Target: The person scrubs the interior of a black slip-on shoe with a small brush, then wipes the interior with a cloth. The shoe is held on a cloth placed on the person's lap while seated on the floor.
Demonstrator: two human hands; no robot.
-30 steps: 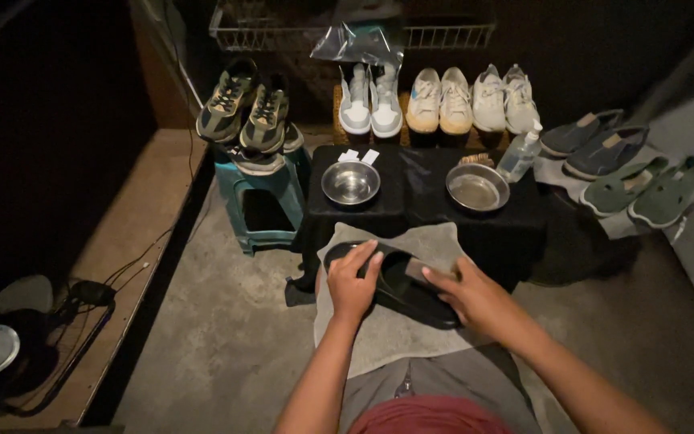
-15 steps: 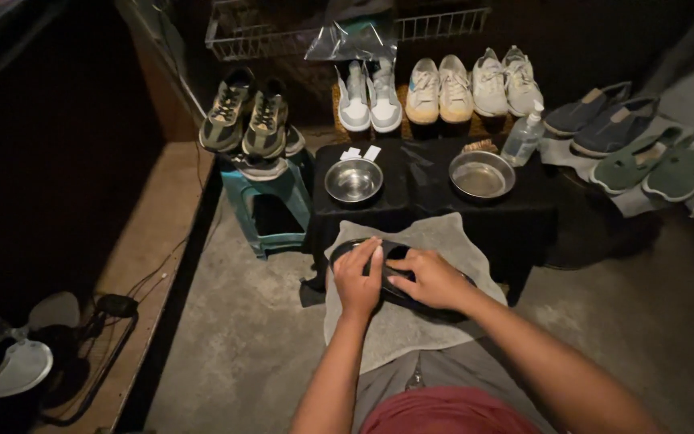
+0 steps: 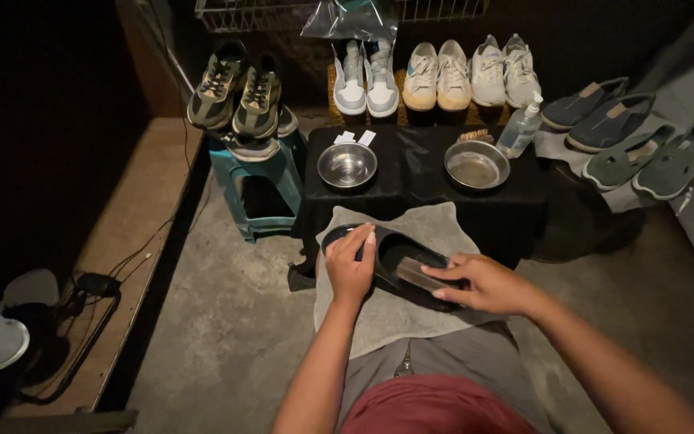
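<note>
**Both hands on a dark shoe over the lap**

The person sits low with a grey towel [image 3: 411, 313] spread over the knees, and on it lies a black slip-on shoe [image 3: 395, 265]. The left hand [image 3: 350, 269] is curled over the shoe's toe end, fingers closed on its rim. The right hand [image 3: 483, 283] lies flatter along the heel side, fingers pressed to the shoe's edge. Just beyond, a black-draped bench [image 3: 411, 173] carries two steel bowls [image 3: 347, 165], a brush and a clear spray bottle [image 3: 520, 128]. Pale sneakers [image 3: 435, 76] line the back; a teal stool [image 3: 255, 189] at the left bears olive trainers.
</note>
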